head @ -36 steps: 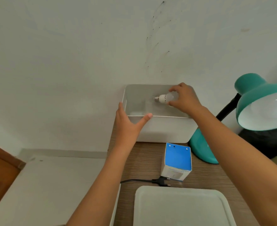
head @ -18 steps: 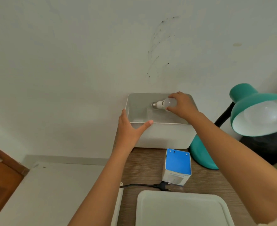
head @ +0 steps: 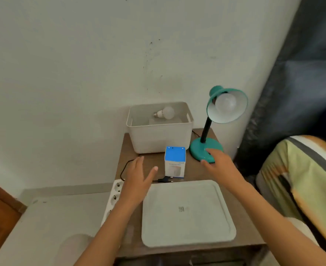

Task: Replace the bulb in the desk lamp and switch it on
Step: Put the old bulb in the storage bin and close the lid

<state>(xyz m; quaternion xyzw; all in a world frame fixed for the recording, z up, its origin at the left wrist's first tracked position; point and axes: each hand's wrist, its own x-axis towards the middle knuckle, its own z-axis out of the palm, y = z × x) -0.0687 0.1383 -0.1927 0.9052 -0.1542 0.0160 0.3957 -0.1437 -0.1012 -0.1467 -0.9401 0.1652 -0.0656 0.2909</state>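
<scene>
A teal desk lamp (head: 206, 148) stands at the back right of the small wooden table (head: 241, 206), with a white bulb (head: 225, 103) in its shade. A second white bulb (head: 165, 113) lies inside the white bin (head: 158, 139) against the wall. A blue and white bulb box (head: 175, 165) stands in front of the bin. The lamp's black plug (head: 167, 179) lies unplugged on the table by the box. My left hand (head: 138, 179) hovers open above the table near the plug. My right hand (head: 220, 162) is open, its fingers resting on the lamp's base.
A white tray (head: 187, 212) lies at the table's front. A white power strip (head: 113, 198) sits along the table's left edge. A dark curtain (head: 296, 83) hangs at the right, and a striped cushion (head: 300, 181) lies beside the table.
My right hand let go of the bulb, which now lies in the bin, and moved to the lamp's base. My left hand left the bin's rim and drew back toward the plug.
</scene>
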